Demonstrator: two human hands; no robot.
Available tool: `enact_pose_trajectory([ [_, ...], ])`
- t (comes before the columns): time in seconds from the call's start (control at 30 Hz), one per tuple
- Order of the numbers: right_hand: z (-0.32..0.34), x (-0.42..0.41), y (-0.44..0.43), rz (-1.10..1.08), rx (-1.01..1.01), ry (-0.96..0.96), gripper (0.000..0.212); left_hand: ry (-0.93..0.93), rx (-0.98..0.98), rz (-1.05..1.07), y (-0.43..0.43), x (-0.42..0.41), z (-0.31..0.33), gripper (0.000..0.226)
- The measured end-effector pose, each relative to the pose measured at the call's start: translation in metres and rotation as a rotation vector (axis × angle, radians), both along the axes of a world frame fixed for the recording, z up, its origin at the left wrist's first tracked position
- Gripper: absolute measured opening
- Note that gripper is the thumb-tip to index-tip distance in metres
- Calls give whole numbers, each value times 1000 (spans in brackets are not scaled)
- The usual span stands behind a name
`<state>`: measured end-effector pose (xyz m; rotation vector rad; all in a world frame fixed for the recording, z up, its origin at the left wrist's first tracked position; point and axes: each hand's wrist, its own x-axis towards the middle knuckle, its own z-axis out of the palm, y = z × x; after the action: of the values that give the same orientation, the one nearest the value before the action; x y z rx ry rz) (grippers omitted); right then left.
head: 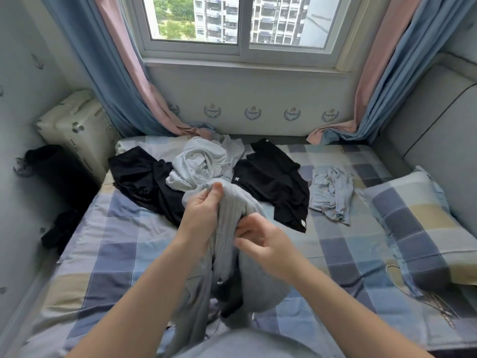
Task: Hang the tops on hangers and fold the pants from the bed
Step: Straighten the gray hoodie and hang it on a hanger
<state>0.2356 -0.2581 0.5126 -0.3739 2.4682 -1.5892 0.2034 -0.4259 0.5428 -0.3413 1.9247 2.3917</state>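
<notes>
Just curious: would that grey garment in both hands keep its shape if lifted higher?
Probably not: the grey garment bunches into folds between the left hand and right hand and droops toward the bed, so it looks floppy. Likely light too, since a pinch holds it up.

A bed (108, 254) covered by a sheet checked in blue, grey, cream and white. At eleven o'clock a black garment (134, 171) lies spread out. At twelve, a crumpled pale grey garment (201, 158) rests partly over it. At one o'clock a black top (273, 182) with a small white logo touches that heap. At two, set apart, lies a crumpled pale blue garment (331, 195). A checked pillow (413, 228) sits at three o'clock.
</notes>
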Motion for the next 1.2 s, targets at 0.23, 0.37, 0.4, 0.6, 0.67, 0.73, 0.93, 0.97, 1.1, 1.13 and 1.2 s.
enact_pose_trajectory([
  [0.23, -42, -9, -19, -145, 43, -133, 47, 21, 49, -2, 16, 8, 11, 36],
  [0.37, -63, -17, -11, -209, 218, -154, 31, 8, 53, 13, 13, 8, 9, 35],
  [0.4, -66, -18, -4, -230, 248, -162, 28, -3, 50, 20, 10, 9, 8, 35],
  [0.6, -80, -19, 37, -314, 557, -186, 17, -100, 158, 53, 20, 21, -9, 28],
  [0.67, -88, -14, 43, -313, 592, -230, 18, -93, 166, 42, 24, 23, -11, 28],
  [0.73, -95, -10, 46, -296, 621, -237, 15, -92, 162, 32, 23, 23, -13, 29],
  [0.93, -86, -13, 51, -409, 395, -260, 13, -101, 74, -25, 2, 10, -24, 22],
  [0.97, -79, -17, 53, -437, 336, -241, 14, -103, -1, -46, -3, 7, -26, 17],
  [1.1, -45, -38, 47, -535, 65, -204, 23, -141, -241, -209, 3, 14, -40, 10],
  [1.13, -36, -41, 43, -555, -17, -222, 21, -157, -265, -302, 12, 20, -44, 10],
  [1.2, -20, -45, 32, -566, -148, -248, 15, -174, -341, -503, 33, 34, -54, 22],
])
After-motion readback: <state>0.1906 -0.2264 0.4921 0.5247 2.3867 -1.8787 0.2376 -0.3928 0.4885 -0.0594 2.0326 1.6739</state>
